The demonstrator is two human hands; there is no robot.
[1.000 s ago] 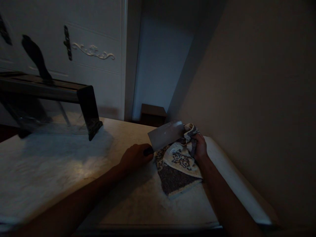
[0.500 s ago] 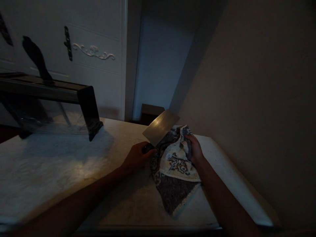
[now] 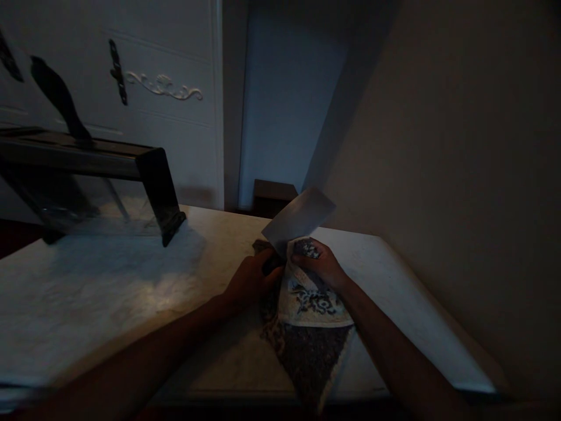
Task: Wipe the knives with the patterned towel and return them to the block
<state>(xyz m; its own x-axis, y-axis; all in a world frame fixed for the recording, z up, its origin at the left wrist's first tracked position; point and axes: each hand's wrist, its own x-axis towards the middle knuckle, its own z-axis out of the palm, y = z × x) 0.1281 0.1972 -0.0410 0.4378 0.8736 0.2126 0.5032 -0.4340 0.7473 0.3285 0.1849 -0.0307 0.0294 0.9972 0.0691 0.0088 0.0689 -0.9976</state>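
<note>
A cleaver (image 3: 300, 217) with a broad metal blade is held up over the table, its blade slanting to the upper right. My left hand (image 3: 254, 275) is closed round its dark handle, which is mostly hidden. A patterned towel (image 3: 315, 345), dark with a cream patch, hangs in folds below the blade. My right hand (image 3: 322, 266) pinches the towel's upper part close to the base of the blade. Whether the cloth touches the blade there I cannot tell.
On the left of the pale marbled table (image 3: 131, 304) stands a knife block (image 3: 114, 158) with clear sides and a dark-handled tool in it. A wall borders the right. A white door (image 3: 175, 140) and a dark box (image 3: 274, 193) are behind.
My right hand has moved left with the towel, up to the cleaver's handle end. The cleaver has shifted slightly right, and its blade has lost its bright glint.
</note>
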